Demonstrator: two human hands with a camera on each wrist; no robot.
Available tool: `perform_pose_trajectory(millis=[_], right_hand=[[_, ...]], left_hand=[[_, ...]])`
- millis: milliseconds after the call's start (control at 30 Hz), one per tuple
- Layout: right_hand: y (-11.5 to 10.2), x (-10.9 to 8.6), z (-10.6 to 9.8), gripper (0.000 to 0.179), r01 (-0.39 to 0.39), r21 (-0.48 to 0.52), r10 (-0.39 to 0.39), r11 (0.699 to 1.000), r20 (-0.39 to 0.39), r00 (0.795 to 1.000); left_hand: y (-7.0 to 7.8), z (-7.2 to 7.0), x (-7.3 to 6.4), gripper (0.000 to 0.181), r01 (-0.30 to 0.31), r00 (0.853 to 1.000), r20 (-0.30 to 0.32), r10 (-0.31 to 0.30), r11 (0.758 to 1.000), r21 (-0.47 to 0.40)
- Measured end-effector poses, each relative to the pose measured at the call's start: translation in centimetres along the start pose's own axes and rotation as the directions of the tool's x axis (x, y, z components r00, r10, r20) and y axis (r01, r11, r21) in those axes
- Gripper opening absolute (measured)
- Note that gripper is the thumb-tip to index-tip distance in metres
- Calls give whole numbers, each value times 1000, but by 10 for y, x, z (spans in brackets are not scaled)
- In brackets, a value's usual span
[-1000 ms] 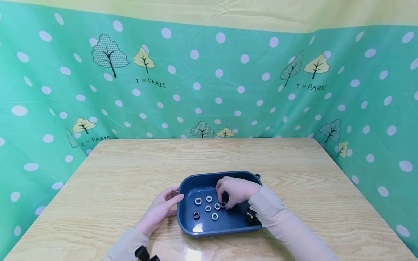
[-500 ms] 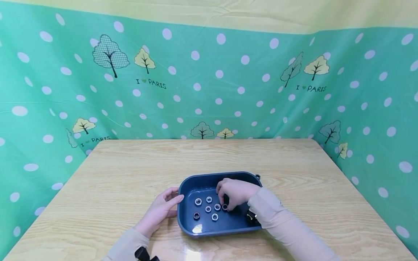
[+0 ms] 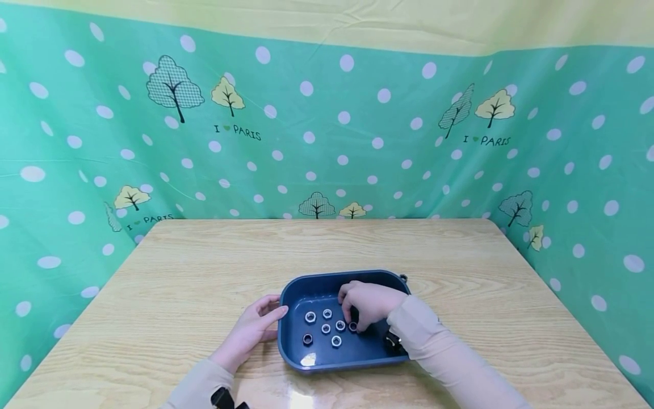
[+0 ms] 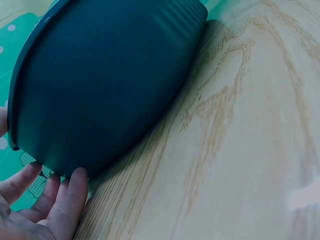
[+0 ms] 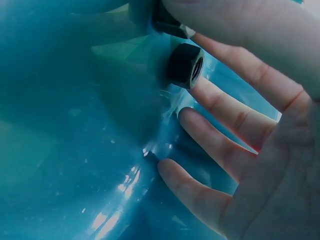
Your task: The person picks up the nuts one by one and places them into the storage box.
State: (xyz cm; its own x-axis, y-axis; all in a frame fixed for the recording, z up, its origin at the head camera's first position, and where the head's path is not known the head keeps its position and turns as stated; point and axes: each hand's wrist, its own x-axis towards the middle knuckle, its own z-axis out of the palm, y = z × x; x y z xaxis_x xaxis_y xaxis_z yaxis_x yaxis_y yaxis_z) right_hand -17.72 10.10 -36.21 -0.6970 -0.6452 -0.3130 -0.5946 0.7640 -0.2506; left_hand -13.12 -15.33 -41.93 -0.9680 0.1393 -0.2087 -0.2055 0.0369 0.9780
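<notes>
A dark blue tray (image 3: 357, 363) stands on the table with several metal hex nuts in it. My left hand (image 3: 252, 326) holds its left end, thumb over the rim and fingers (image 4: 75, 195) against the outer wall. Inside the tray, my right hand (image 3: 373, 300) pinches a nut (image 3: 353, 327) at the thumb and index fingertips. In the right wrist view this nut (image 5: 170, 22) is partly covered by the thumb, and another dark nut (image 5: 185, 65) sits by the middle fingertip. Left of the hand lie silvery nuts such as one nut (image 3: 310, 317), plus a dark nut (image 3: 307, 339).
The wood-grain table (image 3: 214, 255) extends around the tray. A green dotted curtain (image 3: 327, 130) hangs behind it and along both sides. A small loop (image 3: 403, 278) sticks out at the tray's back right corner.
The pinched nut and my right fingertips have slid slightly toward the tray's front right. My left hand stays at the rim. The whole head view has shifted down a little.
</notes>
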Motion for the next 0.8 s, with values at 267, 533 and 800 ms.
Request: perform_pose_trajectory(millis=[267, 533, 800], right_hand=[[2, 0, 1, 22, 14, 8, -14, 1000, -5, 1000], [2, 1, 2, 21, 13, 21, -13, 1000, 2, 1000], [4, 1, 1, 15, 19, 51, -18, 999, -15, 1000]], left_hand=[[-1, 1, 1, 46, -3, 1000, -6, 3, 1000, -3], [-1, 1, 0, 46, -3, 1000, -9, 3, 1000, 1], [-2, 1, 1, 46, 1, 1000, -12, -1, 1000, 8]])
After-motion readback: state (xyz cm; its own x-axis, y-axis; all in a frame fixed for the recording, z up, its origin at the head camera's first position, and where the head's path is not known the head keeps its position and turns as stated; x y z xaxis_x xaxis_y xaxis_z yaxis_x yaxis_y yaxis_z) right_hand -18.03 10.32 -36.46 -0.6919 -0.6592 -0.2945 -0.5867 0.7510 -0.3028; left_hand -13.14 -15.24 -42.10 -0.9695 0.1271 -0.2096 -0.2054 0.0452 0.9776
